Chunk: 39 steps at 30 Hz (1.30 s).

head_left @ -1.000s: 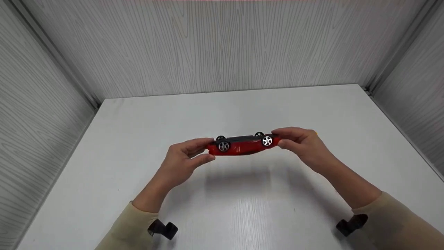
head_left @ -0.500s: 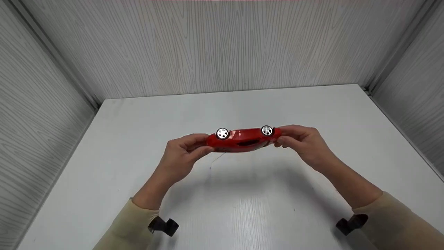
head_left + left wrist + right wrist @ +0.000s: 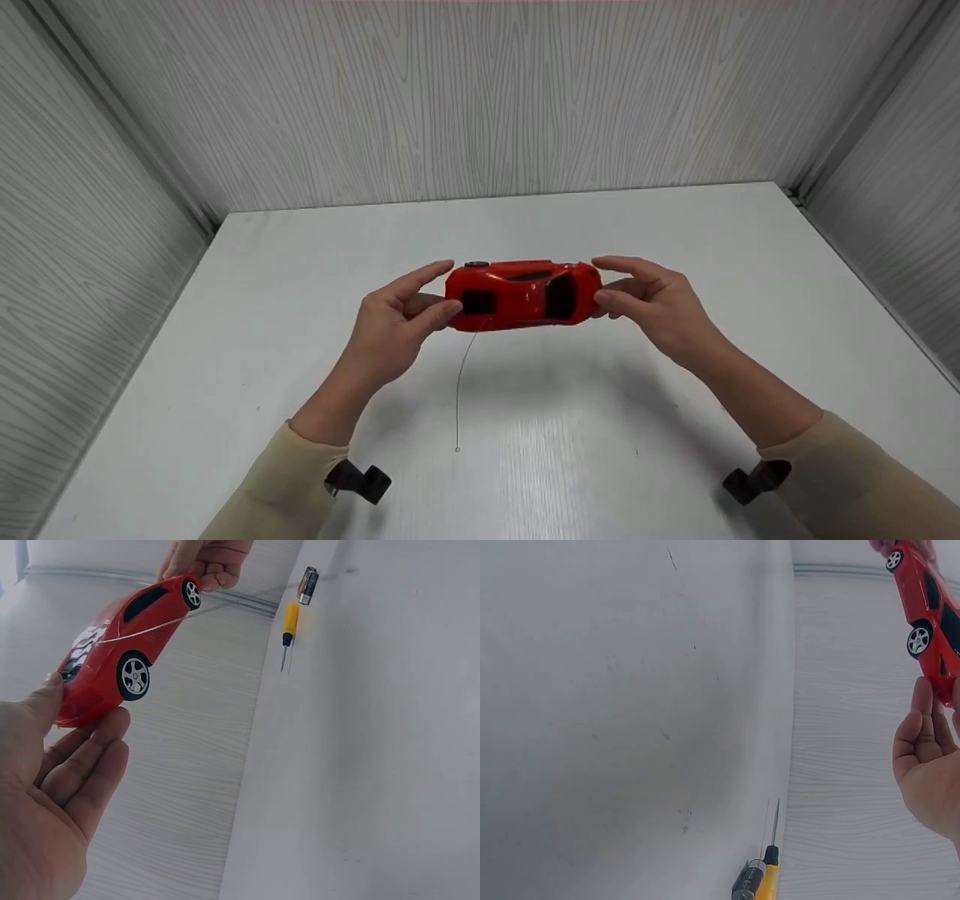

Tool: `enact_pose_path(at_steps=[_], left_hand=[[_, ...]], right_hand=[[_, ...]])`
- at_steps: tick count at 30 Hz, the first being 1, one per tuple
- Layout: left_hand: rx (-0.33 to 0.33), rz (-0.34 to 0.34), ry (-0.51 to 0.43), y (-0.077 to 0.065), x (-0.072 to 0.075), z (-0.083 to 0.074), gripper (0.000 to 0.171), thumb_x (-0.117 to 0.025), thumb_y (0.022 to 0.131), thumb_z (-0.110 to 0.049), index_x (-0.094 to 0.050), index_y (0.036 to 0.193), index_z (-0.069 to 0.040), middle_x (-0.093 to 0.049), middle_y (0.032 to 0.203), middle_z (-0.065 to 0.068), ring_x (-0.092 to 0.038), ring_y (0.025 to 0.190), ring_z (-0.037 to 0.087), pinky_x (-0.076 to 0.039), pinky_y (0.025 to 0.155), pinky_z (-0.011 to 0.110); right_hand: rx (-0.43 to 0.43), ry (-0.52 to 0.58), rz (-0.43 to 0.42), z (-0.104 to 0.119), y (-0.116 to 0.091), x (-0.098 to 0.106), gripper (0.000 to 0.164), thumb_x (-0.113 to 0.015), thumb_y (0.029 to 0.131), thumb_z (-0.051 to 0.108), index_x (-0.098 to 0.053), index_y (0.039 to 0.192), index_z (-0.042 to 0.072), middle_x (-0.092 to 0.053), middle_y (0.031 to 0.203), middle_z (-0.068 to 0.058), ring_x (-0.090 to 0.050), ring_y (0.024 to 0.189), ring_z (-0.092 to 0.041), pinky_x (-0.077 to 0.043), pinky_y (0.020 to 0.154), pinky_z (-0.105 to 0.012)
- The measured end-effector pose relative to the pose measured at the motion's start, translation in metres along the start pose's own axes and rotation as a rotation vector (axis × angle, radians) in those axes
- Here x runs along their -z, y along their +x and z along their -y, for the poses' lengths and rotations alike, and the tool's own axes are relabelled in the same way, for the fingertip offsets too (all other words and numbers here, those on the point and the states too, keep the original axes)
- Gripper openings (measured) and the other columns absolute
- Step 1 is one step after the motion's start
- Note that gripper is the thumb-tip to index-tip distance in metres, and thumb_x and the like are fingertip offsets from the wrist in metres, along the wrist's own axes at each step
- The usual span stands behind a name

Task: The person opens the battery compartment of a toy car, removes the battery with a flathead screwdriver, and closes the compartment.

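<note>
A red toy car point(image 3: 517, 300) is held level above the white table, its roof and dark windows facing the head camera. My left hand point(image 3: 384, 334) pinches the left end between thumb and fingers. The opposite end is gripped by my right hand point(image 3: 664, 311), thumb on the near side. A thin wire point(image 3: 458, 390) hangs from the car's near side and ends in a tiny ring. Spoked silver wheels show in both wrist views, where the car point(image 3: 112, 652) stretches between the two hands. The underside is hidden.
A yellow-handled screwdriver point(image 3: 290, 622) lies near the table's edge in the left wrist view, with a small dark cylinder point(image 3: 307, 585) like a battery beside it. Grey wood-grain panels point(image 3: 480, 97) enclose the white table point(image 3: 300, 255) at the back and sides.
Both hands have turned the car from wheels up, through its side, to roof facing the head camera, raising it slightly. The thin wire now hangs down in full view.
</note>
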<state>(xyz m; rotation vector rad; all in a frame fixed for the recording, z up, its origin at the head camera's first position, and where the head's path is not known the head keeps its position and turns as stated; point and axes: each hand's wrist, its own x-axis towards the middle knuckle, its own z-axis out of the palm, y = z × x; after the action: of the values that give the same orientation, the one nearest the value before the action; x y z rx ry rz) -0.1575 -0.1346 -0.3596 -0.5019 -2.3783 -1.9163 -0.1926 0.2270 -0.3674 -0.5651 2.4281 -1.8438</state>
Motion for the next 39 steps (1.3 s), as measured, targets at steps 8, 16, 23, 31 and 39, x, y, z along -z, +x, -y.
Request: enact_pose_path(at_steps=[8,16,23,31,39], left_hand=[[0.028,0.117,0.071,0.002,0.005,0.002,0.068,-0.081,0.095,-0.01,-0.054,0.157,-0.016,-0.077,0.118,0.007,-0.075,0.106,0.022,-0.059,0.093,0.03],[0.06,0.191,0.084,0.006,0.007,0.012,0.085,-0.087,0.089,-0.007,-0.046,0.162,-0.02,-0.074,0.125,0.006,-0.072,0.111,0.022,-0.058,0.095,0.029],[0.081,0.163,0.148,0.01,0.008,0.022,0.082,-0.088,0.089,-0.01,-0.049,0.161,-0.022,-0.074,0.123,0.003,-0.071,0.111,0.021,-0.058,0.096,0.031],[0.093,0.162,0.26,0.016,0.007,0.038,0.076,-0.089,0.088,-0.013,-0.056,0.156,-0.02,-0.067,0.139,0.001,-0.063,0.128,0.024,-0.052,0.108,0.043],[0.131,0.189,0.317,0.025,0.006,0.056,0.073,-0.089,0.089,-0.019,-0.058,0.154,-0.019,-0.063,0.143,-0.001,-0.055,0.138,0.025,-0.043,0.117,0.044]], right_hand=[[-0.015,0.003,0.026,-0.005,0.002,0.001,0.045,-0.075,0.101,0.013,-0.067,0.145,0.016,-0.078,0.109,-0.012,-0.075,0.094,-0.028,-0.059,0.085,-0.031],[-0.07,0.017,0.089,-0.013,0.002,0.001,0.059,-0.081,0.096,0.013,-0.062,0.151,0.021,-0.076,0.118,-0.013,-0.073,0.107,-0.028,-0.059,0.095,-0.034],[-0.082,-0.001,0.113,-0.017,0.006,-0.004,0.064,-0.083,0.094,0.009,-0.06,0.153,0.02,-0.074,0.12,-0.013,-0.072,0.11,-0.027,-0.06,0.094,-0.033],[-0.095,-0.14,0.114,-0.03,0.014,-0.009,0.057,-0.084,0.094,0.016,-0.066,0.147,0.022,-0.07,0.134,-0.001,-0.068,0.118,-0.022,-0.058,0.094,-0.028],[-0.114,-0.311,0.128,-0.041,0.019,-0.015,0.063,-0.086,0.092,0.026,-0.063,0.15,0.023,-0.067,0.139,0.002,-0.063,0.122,-0.021,-0.058,0.097,-0.033]])
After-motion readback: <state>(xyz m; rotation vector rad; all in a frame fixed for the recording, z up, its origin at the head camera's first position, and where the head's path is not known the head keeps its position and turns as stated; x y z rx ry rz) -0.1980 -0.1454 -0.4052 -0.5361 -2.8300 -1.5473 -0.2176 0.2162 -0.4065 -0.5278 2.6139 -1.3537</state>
